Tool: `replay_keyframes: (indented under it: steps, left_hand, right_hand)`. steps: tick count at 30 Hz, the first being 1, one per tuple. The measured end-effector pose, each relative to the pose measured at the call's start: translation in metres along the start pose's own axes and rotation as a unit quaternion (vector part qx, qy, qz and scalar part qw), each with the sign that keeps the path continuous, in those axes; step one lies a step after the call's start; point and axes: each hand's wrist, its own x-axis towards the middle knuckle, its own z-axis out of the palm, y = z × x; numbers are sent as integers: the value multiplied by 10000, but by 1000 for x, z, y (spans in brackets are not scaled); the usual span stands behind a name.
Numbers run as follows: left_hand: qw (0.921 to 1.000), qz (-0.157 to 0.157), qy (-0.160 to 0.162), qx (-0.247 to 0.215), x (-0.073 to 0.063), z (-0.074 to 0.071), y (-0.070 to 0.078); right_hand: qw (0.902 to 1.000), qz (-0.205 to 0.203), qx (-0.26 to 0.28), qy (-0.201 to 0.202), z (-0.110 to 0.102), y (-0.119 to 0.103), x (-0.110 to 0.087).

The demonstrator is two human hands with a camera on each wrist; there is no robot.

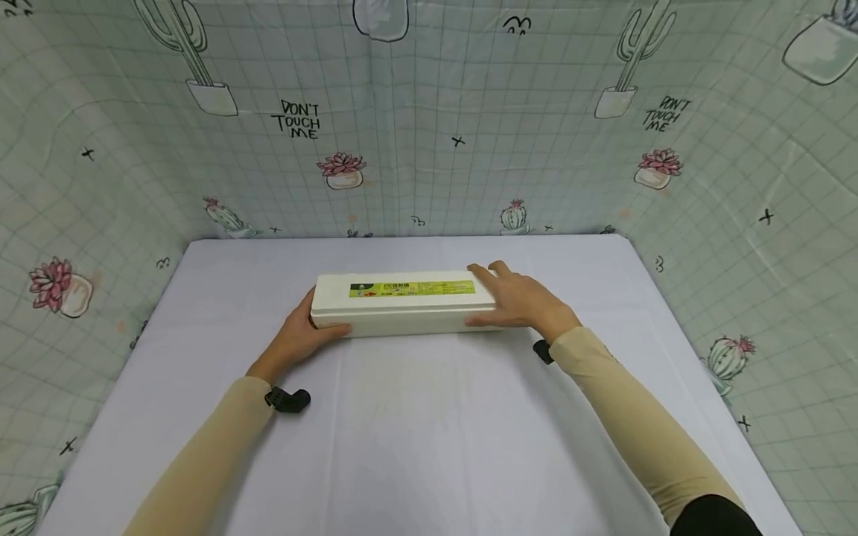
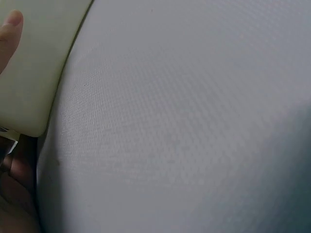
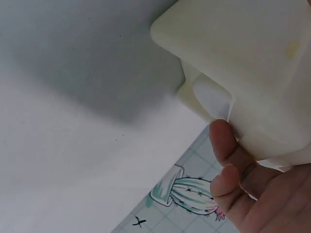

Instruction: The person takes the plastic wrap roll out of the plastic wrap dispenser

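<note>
The white box [image 1: 402, 321], on or just above the table [image 1: 402, 432], is gripped at its ends by part-curled left hand [image 1: 302, 333] and right hand [image 1: 524, 301], being probably light, stiff and best held there.

Cactus-print cloth [image 1: 415, 104] behind and beside white table [image 1: 402, 432]

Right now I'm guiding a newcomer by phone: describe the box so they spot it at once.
Find the white table, then the left hand and right hand over it. Between them is a long, pale box, set apart by its yellow-green label on top.
</note>
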Motion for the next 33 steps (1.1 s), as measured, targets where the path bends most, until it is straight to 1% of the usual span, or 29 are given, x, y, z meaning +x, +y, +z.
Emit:
replay_keyframes:
  steps: [2, 8, 11, 16, 19, 23, 28, 33]
  left_hand:
    - [10000, 3, -21, -27, 0, 1, 0]
    - [9996, 128, -184, -176, 4, 5, 3]
    - [9996, 131, -225, -141, 4, 5, 3]
    - [9996, 170, -204, -26, 3, 0, 3]
    - [9996, 203, -190, 11, 2, -2, 4]
    - [9996, 214, -188, 9, 1, -4, 3]
    - [9996, 227, -167, -26, 0, -3, -1]
    - [9996, 212, -154, -93, -4, -3, -3]
  right_hand:
    - [10000, -32, -32, 73, 1, -1, 0]
    - [9996, 111, -150, 222, 3, -1, -3]
    - [9994, 55, -199, 277, 6, -1, -3]
    - [9985, -195, -228, 454, 8, -4, 2]
    - [9983, -281, -172, 486, 9, -5, 4]
    - [9983, -296, -130, 492, 10, -7, 4]
    - [9978, -309, -206, 545, 10, -10, 4]
    - [9978, -323, -194, 544, 13, -10, 5]
